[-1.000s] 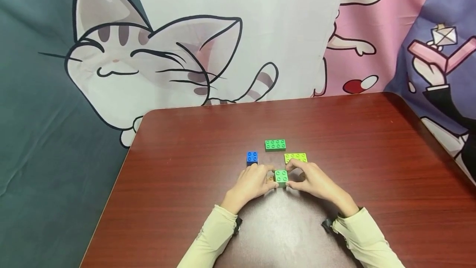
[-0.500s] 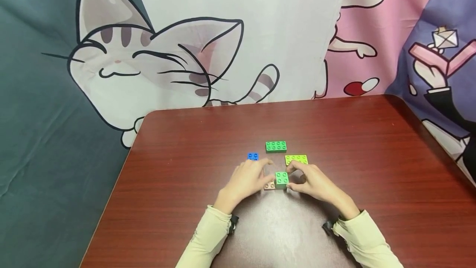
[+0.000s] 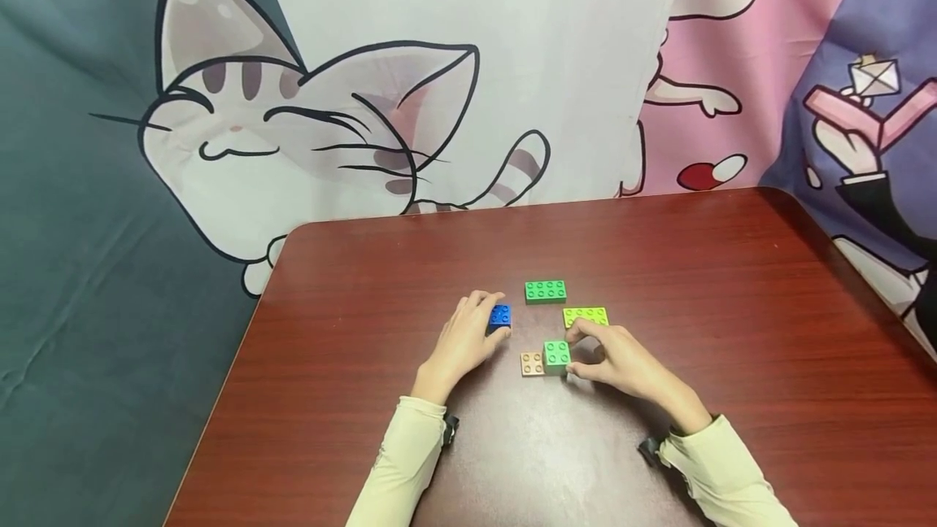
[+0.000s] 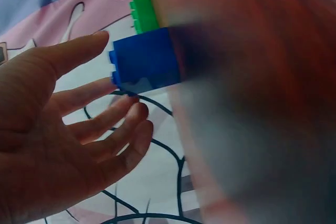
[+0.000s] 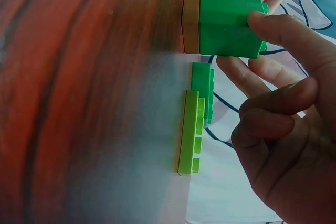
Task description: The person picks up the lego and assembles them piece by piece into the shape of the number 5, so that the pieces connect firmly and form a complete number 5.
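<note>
While spread at left, pinching at right

Nearest the left edge of the table, cupping the left hand around the blue brick with fingers spread; cannot tell whether touching. Next, showing the tan brick on the table and, nearest the far edge, the long green brick. Pinching the square green brick, upright on the tan brick, with the right hand. Nearest the right edge, showing the lime brick.

- Bench: reddish-brown wood-grain, glossy, rounded far corners
- Blue square studded plastic brick, left
- Green rectangular studded plastic brick, farthest back
- Lime-green rectangular studded plastic brick, right-front of green
- Flat tan studded plastic plate, frontmost
</note>
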Demonstrator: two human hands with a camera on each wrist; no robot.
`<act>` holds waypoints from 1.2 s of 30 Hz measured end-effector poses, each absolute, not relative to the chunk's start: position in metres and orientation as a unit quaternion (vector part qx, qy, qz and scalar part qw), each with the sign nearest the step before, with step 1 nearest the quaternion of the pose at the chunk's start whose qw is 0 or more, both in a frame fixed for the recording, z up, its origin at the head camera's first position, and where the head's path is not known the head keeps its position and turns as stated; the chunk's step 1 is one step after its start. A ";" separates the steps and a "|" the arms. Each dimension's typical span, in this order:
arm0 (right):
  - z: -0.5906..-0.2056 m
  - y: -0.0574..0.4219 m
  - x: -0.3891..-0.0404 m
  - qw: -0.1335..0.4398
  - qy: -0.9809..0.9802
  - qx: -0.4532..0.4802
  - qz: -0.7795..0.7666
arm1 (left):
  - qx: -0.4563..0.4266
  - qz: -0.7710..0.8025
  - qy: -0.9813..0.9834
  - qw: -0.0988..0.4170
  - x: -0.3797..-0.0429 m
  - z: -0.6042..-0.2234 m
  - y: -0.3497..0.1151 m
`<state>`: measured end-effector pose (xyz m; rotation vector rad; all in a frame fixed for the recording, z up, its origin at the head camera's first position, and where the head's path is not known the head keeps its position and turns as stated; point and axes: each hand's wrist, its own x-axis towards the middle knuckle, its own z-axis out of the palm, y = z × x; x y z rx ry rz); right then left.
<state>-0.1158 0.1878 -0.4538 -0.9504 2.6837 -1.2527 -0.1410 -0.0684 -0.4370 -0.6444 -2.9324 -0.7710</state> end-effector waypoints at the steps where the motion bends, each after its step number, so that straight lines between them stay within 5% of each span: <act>1: -0.454 0.188 -0.116 0.013 0.863 -0.307 -0.402 | -0.205 -0.247 -0.947 0.017 -0.142 -0.439 -0.069; 28: -0.453 0.189 -0.116 0.008 0.868 -0.307 -0.391 | -0.205 -0.215 -0.955 -0.017 -0.163 -0.433 -0.057; 36: -0.454 0.190 -0.115 0.010 0.866 -0.307 -0.395 | -0.211 -0.147 -0.960 -0.107 -0.195 -0.420 -0.029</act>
